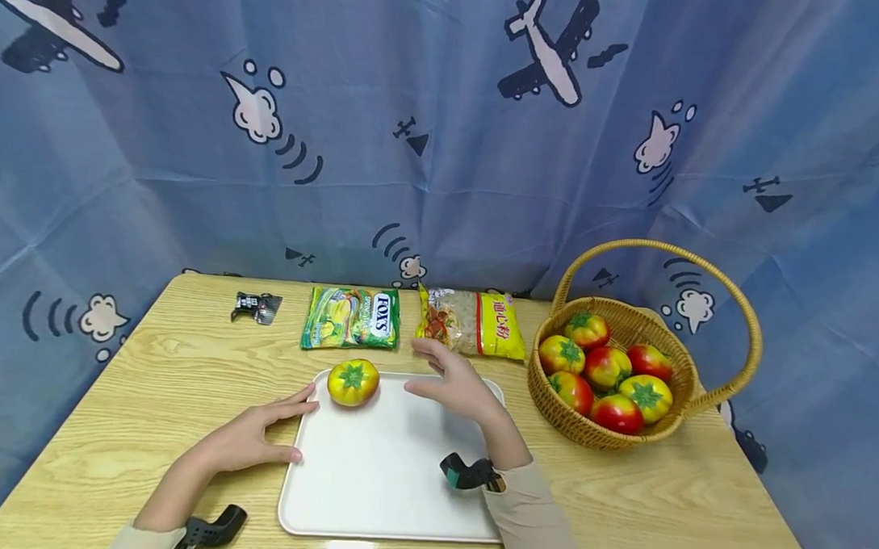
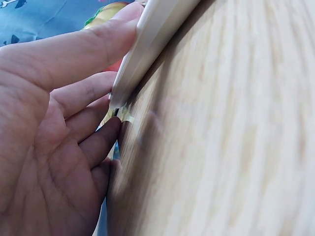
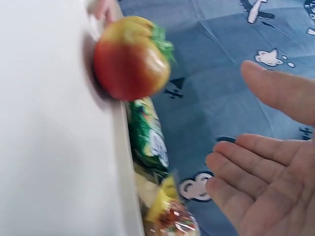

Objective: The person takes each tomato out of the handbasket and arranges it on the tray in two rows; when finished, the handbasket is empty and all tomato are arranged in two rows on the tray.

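A white tray [image 1: 396, 475] lies on the table. At its far left corner sits a red-and-yellow, tomato-like fruit [image 1: 353, 382] with a green leafy top. My left hand [image 1: 248, 439] rests against the tray's left rim, its fingertips and thumb touching the edge with fingers extended. In the left wrist view, the thumb [image 2: 74, 54] lies along the rim. Over the right half of the tray, my right hand [image 1: 456, 386] hovers with thumb and fingers apart and nothing between them. The right wrist view shows the fruit [image 3: 130, 59] apart from that hand.
A wicker basket [image 1: 575, 425] with a tall handle holds several similar fruits at the right. Behind the tray lie a green FOX'S candy bag [image 1: 352, 318] and a yellow pasta packet [image 1: 470, 322]. A small black packet [image 1: 257, 307] is at the back left, before a blue curtain [image 1: 444, 145].
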`<action>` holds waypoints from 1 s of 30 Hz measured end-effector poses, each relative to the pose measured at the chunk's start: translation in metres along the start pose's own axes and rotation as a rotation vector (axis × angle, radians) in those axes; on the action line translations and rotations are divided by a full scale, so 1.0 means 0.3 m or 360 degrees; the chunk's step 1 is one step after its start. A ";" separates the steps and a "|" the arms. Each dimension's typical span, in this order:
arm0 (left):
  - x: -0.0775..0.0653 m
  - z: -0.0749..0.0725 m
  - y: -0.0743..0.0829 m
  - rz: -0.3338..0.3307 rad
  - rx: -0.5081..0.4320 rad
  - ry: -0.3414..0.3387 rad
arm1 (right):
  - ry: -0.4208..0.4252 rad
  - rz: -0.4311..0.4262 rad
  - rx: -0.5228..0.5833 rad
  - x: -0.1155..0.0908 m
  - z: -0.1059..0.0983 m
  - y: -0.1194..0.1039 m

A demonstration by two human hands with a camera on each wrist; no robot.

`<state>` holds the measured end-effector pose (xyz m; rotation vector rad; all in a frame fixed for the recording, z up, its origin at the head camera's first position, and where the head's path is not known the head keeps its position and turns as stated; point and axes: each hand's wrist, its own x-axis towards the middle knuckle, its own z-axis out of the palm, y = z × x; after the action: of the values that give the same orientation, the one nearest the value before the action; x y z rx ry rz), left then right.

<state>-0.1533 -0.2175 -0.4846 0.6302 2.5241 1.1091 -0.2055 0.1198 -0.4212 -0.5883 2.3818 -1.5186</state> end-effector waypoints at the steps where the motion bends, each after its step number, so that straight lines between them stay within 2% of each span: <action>1: 0.001 0.000 -0.001 0.0002 0.0000 -0.0003 | 0.0015 -0.0007 -0.0006 -0.008 -0.016 -0.006; 11: 0.000 0.001 0.002 0.0003 0.0022 0.0004 | 0.0241 -0.0056 -0.0038 -0.093 -0.172 -0.038; 19: 0.002 0.000 -0.006 0.0007 0.0011 0.0004 | 0.0425 -0.0056 -0.0036 -0.149 -0.277 -0.028; 24: 0.000 0.002 -0.012 0.0005 0.0006 0.0000 | 0.0483 0.0026 -0.0039 -0.175 -0.334 -0.015; 30: 0.002 -0.001 -0.014 0.0021 0.0009 -0.0001 | 0.0531 0.0160 -0.0127 -0.194 -0.417 -0.023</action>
<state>-0.1550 -0.2199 -0.4878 0.6493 2.5270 1.1064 -0.2052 0.2446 -0.3623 -0.2392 2.6808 -1.5894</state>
